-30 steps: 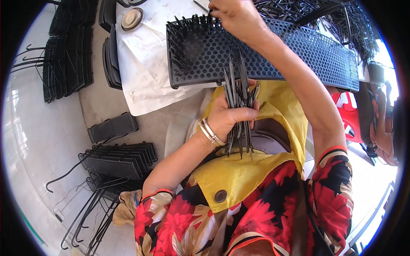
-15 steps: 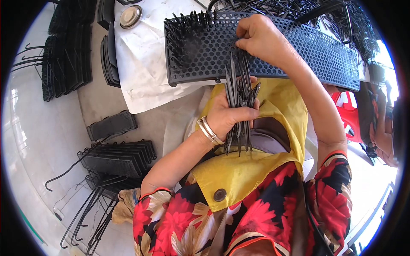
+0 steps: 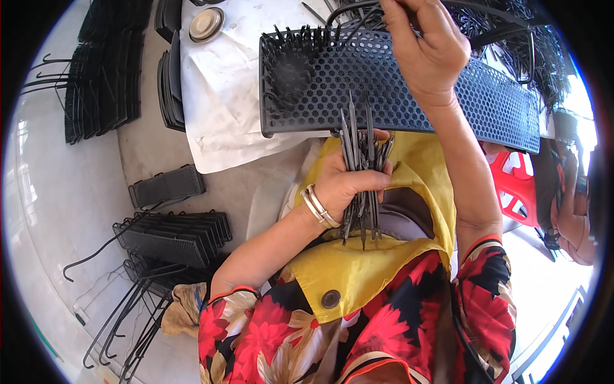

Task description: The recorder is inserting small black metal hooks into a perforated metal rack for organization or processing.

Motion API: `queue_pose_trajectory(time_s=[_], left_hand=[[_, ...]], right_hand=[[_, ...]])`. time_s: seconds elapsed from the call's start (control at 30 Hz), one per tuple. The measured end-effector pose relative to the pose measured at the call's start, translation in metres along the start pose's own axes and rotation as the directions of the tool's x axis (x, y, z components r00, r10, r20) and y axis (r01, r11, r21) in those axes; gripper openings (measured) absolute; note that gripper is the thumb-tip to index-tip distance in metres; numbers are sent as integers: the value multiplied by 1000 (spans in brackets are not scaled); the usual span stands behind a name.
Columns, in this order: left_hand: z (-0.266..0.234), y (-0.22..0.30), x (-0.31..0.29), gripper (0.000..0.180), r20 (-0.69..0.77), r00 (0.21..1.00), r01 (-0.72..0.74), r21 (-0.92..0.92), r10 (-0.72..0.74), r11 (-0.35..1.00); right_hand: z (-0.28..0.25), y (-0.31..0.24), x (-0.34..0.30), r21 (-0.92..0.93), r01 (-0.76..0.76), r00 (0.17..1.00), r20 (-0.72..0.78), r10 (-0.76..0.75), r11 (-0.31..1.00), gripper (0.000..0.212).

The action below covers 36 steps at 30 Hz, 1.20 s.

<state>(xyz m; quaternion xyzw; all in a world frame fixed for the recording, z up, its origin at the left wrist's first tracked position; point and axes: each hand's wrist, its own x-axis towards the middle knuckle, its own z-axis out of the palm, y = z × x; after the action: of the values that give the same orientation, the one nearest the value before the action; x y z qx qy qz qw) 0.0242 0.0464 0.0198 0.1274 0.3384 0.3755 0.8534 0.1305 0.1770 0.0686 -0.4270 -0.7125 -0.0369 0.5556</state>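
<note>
My left hand is wrapped round a bundle of slender dark pointed sticks, held roughly upright with the thumb across the front. Two bracelets circle that wrist. Beyond it lies a long black rack with honeycomb-like holes. Dark sticks stand packed in its left end. My right hand is raised over the rack's far edge, fingers bent together at the top of the view. A thin dark line runs near those fingertips, but I cannot make out what they hold.
White sheeting covers the table, with a round tin on it. A heap of dark sticks lies at far right. Black racks and hooked racks line the left. A red stool and another person's arm are at right.
My right hand has risen from above the bundle to the rack's far edge. The left hand still grips the bundle, and the view has shifted slightly.
</note>
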Motion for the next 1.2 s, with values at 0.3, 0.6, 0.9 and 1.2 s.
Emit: queue_pose_trajectory(time_s=[0.3,0.6,0.9,1.2], left_hand=[[-1,-1,-3,56,-5,1000,5,-4,-5,1000],[1,2,0,56,7,999,42,-15,-41,999],[1,-6,-1,57,25,1000,-16,70,14,997],[-1,4,1,59,31,994,-107,118,104,987]], right_hand=[[22,23,-21,-36,497,841,269,-470,867,23],[32,43,-23,263,442,845,198,-496,858,11],[-21,4,-43,-71,-235,574,794,198,969,19],[-23,1,-24,-121,-831,173,872,459,543,13]])
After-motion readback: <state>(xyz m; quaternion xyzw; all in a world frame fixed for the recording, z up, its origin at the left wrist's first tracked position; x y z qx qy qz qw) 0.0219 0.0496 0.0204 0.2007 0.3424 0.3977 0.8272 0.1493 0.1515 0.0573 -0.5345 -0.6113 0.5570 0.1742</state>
